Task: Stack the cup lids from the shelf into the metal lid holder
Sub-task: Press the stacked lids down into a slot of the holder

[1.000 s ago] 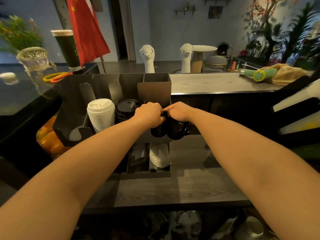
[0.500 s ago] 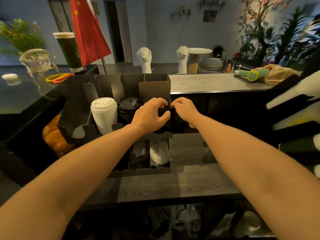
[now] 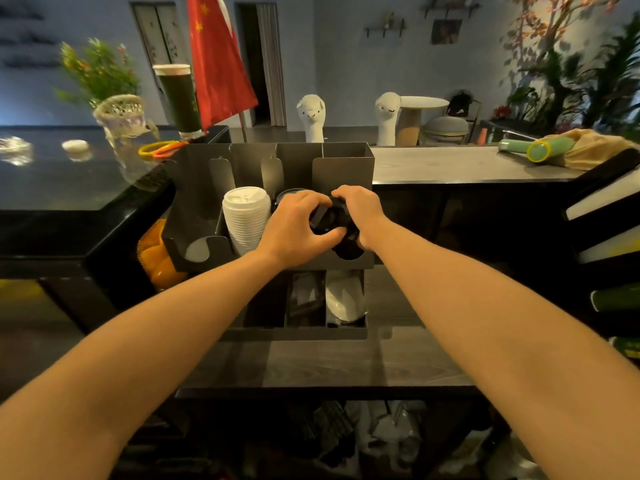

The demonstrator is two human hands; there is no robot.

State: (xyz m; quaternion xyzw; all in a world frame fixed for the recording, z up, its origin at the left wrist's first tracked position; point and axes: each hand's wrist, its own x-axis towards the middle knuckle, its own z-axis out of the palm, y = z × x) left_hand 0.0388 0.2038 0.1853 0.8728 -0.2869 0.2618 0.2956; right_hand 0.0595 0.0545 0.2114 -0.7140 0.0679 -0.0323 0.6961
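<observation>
Evidently partway: the left hand (image 3: 294, 223) and right hand (image 3: 360, 211) both clutch a bunch of black plastic cup lids (image 3: 329, 220) at the rightmost slot of the grey metal lid holder (image 3: 343, 168), not yet seated, with a white ribbed lid stack (image 3: 246, 216) already slotted leftward.

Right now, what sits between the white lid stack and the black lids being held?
Head view: the left hand, gripping the black lids, and behind it the rim of another dark lid stack, mostly hidden.
</observation>
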